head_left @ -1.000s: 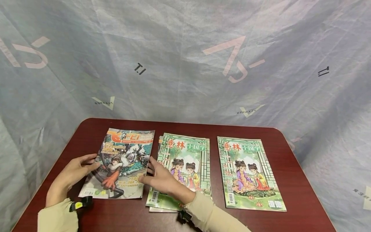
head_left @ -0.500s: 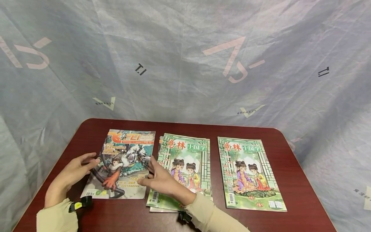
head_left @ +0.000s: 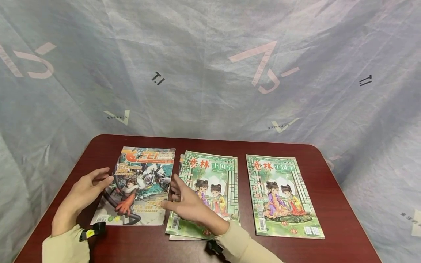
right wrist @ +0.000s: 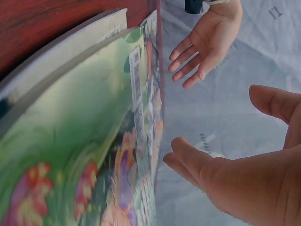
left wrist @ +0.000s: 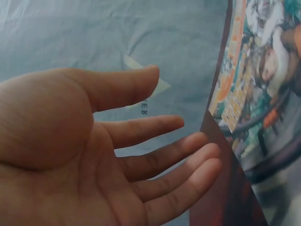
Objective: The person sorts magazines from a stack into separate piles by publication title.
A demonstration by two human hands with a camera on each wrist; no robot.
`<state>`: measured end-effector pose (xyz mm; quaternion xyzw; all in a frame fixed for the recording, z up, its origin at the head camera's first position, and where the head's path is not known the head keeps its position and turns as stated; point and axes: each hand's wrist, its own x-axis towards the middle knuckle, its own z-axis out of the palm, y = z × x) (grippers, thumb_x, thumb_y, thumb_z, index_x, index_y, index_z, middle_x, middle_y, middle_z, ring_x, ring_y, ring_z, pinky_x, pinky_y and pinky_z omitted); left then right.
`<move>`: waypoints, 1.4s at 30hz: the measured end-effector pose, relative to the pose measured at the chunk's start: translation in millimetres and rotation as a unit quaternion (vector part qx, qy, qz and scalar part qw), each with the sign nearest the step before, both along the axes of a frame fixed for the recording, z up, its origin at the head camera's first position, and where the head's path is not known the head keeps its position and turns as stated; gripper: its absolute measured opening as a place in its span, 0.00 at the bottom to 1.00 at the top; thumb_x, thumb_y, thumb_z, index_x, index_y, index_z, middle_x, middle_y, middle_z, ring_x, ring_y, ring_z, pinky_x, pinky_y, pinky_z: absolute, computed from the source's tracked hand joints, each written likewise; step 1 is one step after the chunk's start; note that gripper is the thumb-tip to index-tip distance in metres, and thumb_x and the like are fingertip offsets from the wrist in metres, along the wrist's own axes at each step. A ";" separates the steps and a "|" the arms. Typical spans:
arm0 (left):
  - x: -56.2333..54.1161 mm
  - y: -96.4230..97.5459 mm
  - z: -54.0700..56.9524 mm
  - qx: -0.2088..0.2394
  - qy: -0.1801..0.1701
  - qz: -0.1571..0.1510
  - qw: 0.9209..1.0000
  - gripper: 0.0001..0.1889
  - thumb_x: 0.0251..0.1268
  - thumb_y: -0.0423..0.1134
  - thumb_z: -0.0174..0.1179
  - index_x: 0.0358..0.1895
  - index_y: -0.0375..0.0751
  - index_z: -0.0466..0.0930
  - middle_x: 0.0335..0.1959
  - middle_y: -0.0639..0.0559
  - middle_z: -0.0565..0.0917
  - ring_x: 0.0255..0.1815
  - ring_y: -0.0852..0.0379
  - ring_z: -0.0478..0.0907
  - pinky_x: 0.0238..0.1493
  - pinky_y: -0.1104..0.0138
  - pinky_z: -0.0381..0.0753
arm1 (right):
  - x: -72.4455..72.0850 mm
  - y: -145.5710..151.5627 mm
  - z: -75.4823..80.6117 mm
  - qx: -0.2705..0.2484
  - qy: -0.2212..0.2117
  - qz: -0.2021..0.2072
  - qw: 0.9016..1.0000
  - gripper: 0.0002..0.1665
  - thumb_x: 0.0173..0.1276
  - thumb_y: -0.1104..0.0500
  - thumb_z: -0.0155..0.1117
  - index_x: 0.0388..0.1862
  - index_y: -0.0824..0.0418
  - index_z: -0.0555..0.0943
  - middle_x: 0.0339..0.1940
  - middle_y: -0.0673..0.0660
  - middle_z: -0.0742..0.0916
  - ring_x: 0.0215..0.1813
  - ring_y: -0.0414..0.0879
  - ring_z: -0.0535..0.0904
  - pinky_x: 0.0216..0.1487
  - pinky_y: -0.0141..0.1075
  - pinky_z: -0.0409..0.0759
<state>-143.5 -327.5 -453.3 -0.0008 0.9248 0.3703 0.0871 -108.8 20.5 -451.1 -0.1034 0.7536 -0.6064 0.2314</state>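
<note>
In the head view a magazine with an orange FEI title and a figure in red gloves [head_left: 141,190] lies flat at the left of the table. My left hand [head_left: 79,195] hovers by its left edge, fingers relaxed and holding nothing; the left wrist view shows the hand [left wrist: 61,127] apart from the cover. Over the gap between that magazine and the middle stack is my right hand [head_left: 190,206], thumb and fingers spread. Beneath it, a green magazine with two cartoon children [head_left: 210,175] tops the stack, partly hidden by hand and sleeve. The right wrist view shows both hands empty.
A matching green magazine [head_left: 286,197] lies separately at the right. Under the middle green magazine, the edge of another magazine [head_left: 184,237] sticks out. The dark red table [head_left: 329,204] ends at a hanging grey cloth [head_left: 204,73] printed with letters.
The left magazine's lower edge has shifted slightly right and it lies straighter. My right hand has drawn a little to the right, off its edge. My left hand has risen slightly.
</note>
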 end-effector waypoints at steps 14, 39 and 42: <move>2.4 38.2 15.8 0.008 0.047 -0.023 0.999 0.32 0.91 0.46 0.55 0.83 0.25 0.64 0.72 0.22 0.77 0.68 0.22 0.79 0.59 0.32 0.82 | 5.1 38.6 -0.6 -0.014 0.092 -0.035 0.995 0.55 0.78 0.57 0.73 0.92 0.66 0.54 0.81 0.71 0.75 0.77 0.70 0.77 0.79 0.57 0.75; 2.1 120.4 13.2 0.099 0.077 -0.103 0.987 0.28 0.87 0.38 0.63 0.81 0.31 0.72 0.68 0.31 0.83 0.63 0.36 0.85 0.62 0.41 0.86 | 5.8 102.2 -2.3 0.005 0.198 -0.140 0.970 0.40 0.79 0.67 0.71 0.86 0.64 0.70 0.67 0.66 0.87 0.68 0.63 0.85 0.72 0.54 0.83; 2.7 129.0 13.3 0.107 0.082 -0.109 0.985 0.27 0.86 0.38 0.64 0.80 0.33 0.74 0.67 0.33 0.84 0.61 0.39 0.86 0.61 0.45 0.87 | 5.3 110.0 -2.3 0.012 0.204 -0.148 0.968 0.40 0.79 0.66 0.72 0.86 0.64 0.70 0.66 0.66 0.87 0.67 0.62 0.85 0.71 0.55 0.83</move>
